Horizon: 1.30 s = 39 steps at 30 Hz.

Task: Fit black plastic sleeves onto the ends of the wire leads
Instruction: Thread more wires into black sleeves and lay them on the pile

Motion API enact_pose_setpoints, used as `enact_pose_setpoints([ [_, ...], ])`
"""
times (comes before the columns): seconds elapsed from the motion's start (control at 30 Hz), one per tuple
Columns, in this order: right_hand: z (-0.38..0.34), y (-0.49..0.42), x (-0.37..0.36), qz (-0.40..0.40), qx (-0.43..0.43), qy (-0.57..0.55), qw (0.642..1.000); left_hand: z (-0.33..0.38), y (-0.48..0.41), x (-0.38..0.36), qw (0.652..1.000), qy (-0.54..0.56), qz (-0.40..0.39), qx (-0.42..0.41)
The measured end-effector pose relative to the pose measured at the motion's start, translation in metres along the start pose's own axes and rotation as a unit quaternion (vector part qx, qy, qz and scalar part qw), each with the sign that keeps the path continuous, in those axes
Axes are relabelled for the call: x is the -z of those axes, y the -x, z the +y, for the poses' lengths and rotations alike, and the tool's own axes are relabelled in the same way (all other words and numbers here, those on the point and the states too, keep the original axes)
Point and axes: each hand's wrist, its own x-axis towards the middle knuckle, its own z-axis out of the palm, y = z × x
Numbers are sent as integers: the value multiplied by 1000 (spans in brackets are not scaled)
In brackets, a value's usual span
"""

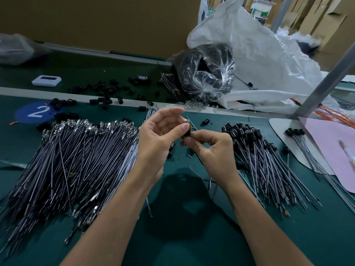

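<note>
L hand [159, 135] + R hand [213, 148] meet mid-air over green mat [182, 237]. R thumb and forefinger pinch black sleeve [187, 134]. L thumb and curled fingers pinch wire lead [192, 126] at terminal end, just above sleeve (contact partly hidden). Unsleeved leads [76, 150] piled left, sleeved leads [259, 150] right, loose sleeves [103, 89] behind.

A single wide-angle camera rides on the person's head, facing forward and tilted down along both forearms. It sits close over the green counter [317, 237], with the left hand [155, 143] and right hand [213, 148] mid-frame and the cardboard wall [96, 20] behind.
</note>
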Motion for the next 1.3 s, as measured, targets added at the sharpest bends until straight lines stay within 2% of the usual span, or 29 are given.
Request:
enact_pose_setpoints([
  [0.17,-1,-1,5,-14,21,36,999,-1,0,2,999,-28,0,-16],
  [0.43,-1,-3,6,-50,-5,6,999,0,-1,2,1000,-19,1,-21],
  [0.57,-1,-3,5,-42,-39,-33,998,-2,-1,3,999,-23,5,-26],
  [0.83,-2,0,3,-32,-25,-20,999,1,-1,5,999,-30,23,-20],
  [1.07,-3,1,2,-38,-36,-37,998,-1,1,3,999,3,31,8],
  [1.3,-2,3,-3,-84,-42,-66,993,-1,2,1,994,87,29,53],
])
